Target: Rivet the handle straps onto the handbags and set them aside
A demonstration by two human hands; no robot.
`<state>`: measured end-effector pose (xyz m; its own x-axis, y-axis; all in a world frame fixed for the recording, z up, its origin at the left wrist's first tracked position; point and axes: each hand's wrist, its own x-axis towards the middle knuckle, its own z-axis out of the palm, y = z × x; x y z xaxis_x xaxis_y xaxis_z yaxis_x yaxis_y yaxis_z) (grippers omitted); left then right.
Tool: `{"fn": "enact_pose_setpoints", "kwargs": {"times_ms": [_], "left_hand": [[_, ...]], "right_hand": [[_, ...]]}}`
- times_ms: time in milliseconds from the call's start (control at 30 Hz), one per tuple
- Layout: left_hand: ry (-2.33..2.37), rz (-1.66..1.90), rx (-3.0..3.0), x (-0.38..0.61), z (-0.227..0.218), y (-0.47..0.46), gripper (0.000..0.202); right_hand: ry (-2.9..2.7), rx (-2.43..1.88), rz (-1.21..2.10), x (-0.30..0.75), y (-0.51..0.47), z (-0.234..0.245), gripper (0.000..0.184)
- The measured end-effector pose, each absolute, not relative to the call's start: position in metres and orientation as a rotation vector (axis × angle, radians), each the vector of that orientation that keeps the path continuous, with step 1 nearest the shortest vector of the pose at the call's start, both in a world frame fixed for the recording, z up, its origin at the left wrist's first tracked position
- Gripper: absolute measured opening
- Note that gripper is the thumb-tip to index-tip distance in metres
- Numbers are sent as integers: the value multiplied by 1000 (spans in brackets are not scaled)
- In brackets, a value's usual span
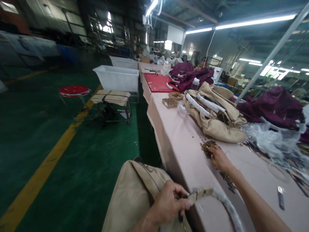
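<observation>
My left hand (171, 201) is closed on the end of a bag handle (205, 192), whose far part is wrapped in clear plastic and curves over the table edge. The beige bag (132, 193) that it belongs to hangs in front of me, below the table top. Over on the table my right hand (219, 158) reaches into a pile of small brass-coloured metal pieces (208, 147). Its fingertips are pressed together at the pile, and whether a piece is between them is too small to see. More such pieces (228, 181) lie under my right forearm.
Beige bags (217, 112) with wrapped handles lie beyond the pile, beside two small boxes of metal pieces (170, 102). Purple bags (272, 106) and crumpled plastic (272, 138) are at the right. A small blade-like tool (280, 197) lies near me. Stools (111, 96) and white bins (118, 79) stand left.
</observation>
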<state>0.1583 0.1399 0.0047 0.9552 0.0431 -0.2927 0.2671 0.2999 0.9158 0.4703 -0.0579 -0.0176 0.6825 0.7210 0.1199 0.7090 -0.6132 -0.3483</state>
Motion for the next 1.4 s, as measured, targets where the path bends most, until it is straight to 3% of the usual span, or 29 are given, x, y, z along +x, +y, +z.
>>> {"fn": "enact_pose_setpoints", "kwargs": {"times_ms": [233, 533, 733, 1200, 1400], "left_hand": [[375, -82, 1215, 151, -24, 138, 43], [219, -167, 1298, 161, 5, 136, 38], [187, -166, 1286, 161, 3, 134, 35], [218, -144, 1226, 163, 1, 134, 36], [207, -115, 1166, 162, 1, 133, 36]], "right_hand": [[-1297, -2461, 60, 436, -56, -19, 51], [-1250, -2426, 265, 409, -93, 9, 46], [-1055, -2488, 135, 413, -121, 33, 34], [-1264, -2514, 251, 425, -129, 4, 34], [-1406, -2526, 309, 438, -130, 8, 21]]}}
